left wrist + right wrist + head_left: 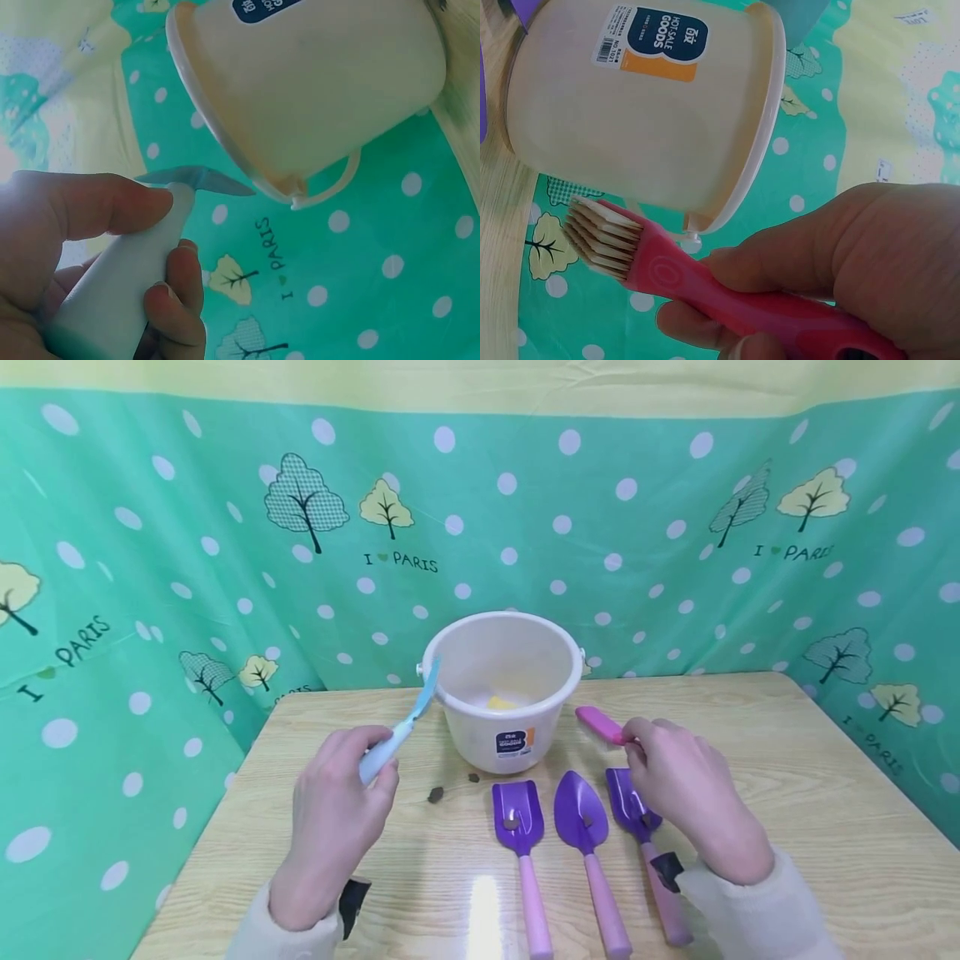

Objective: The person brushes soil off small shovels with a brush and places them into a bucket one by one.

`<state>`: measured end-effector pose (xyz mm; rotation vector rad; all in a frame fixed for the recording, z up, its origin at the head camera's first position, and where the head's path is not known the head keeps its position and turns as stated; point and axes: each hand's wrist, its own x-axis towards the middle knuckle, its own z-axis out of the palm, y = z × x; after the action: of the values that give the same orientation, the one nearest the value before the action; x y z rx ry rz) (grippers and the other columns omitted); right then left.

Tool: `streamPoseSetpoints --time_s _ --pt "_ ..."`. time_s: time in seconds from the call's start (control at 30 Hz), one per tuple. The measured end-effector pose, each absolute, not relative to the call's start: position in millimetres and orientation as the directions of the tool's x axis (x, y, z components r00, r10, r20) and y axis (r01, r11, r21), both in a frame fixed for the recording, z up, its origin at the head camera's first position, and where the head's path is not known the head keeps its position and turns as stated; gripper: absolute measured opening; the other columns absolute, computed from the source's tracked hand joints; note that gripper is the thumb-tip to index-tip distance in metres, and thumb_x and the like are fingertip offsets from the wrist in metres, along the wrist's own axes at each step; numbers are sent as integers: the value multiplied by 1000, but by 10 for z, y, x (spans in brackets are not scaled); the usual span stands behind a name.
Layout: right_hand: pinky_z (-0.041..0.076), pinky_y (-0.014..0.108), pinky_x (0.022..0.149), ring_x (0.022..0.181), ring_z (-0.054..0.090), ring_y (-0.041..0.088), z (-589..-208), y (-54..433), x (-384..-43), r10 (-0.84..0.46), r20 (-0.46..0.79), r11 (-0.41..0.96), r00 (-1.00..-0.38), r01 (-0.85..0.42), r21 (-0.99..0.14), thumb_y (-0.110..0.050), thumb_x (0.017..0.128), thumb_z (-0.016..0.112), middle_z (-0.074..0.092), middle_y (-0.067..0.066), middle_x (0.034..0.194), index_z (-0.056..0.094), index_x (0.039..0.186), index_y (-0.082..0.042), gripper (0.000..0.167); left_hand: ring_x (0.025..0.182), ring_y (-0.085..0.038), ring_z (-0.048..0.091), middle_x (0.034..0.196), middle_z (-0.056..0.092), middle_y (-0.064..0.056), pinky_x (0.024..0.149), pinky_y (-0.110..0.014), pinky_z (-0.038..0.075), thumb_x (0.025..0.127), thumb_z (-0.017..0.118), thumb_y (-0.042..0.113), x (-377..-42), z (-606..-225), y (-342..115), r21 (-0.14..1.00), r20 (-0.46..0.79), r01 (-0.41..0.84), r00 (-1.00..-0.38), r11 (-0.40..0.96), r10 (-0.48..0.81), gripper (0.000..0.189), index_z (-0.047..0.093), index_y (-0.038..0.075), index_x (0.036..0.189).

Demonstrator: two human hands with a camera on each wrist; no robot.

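"Where is the trowel (403, 729)?"
"The left hand (337, 797) grasps its handle; it extends forward from the fingers, near the bucket (468, 739)."
"And the right hand (686, 785)?"
"This one grips a brush (600, 725), to the right of the bucket, which stands close to the table's (847, 777) far edge."

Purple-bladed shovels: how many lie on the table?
3, in front of the bucket: left shovel, square-ended; middle shovel, pointed; right shovel, partly hidden by the right hand.
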<state>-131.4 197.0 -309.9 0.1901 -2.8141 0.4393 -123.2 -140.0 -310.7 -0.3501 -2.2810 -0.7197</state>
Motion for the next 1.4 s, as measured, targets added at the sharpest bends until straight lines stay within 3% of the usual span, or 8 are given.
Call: streamPoseSetpoints --time_s 0.2,0.5,0.73,1.03,1.4 --pt "35 29 44 51 44 16 -3101 1977 -1317 -82 297 945 -951 -168 -280 -5 86 59 56 6 72 67 98 -3 15 63 -18 52 82 61 -6 50 -33 42 72 70 -3 -1347 -3013 -1324 363 688 466 -718 807 105 25 67 6 96" --pt "35 28 44 51 44 16 -3113 1987 -1308 -77 289 944 -954 -163 -288 -5 86 59 56 6 72 67 98 -3 14 64 -24 57 89 65 -10 46 -36 43 74 68 -1 -1628 -2835 -1172 262 698 485 -692 834 183 25 69 6 98" --pt "35 29 44 52 44 16 -3125 1986 -1313 -85 292 944 -953 -171 -282 -5 86 58 57 6 73 67 97 -4 14 68 -24 59 88 65 -10 53 -36 47 74 70 -3 -1803 -2739 -1053 237 657 514 -710 824 254 27 70 6 99" --pt "35 29 45 53 44 17 -3115 1979 -1315 -81 283 945 -956 -164 -283 -5 86 59 57 6 73 67 96 -5 13 74 -23 57 91 62 -9 61 -37 49 78 69 1 -2066 -2608 -871 214 457 498 -811 840 365 27 69 9 104" --pt "36 28 46 54 45 17 -3091 1959 -1308 -68 252 946 -965 -142 -291 -5 86 60 59 7 76 67 98 -4 14 84 -21 57 108 66 -6 69 -33 49 73 64 0 -2361 -2523 -670 259 163 491 -871 832 463 39 67 8 111"
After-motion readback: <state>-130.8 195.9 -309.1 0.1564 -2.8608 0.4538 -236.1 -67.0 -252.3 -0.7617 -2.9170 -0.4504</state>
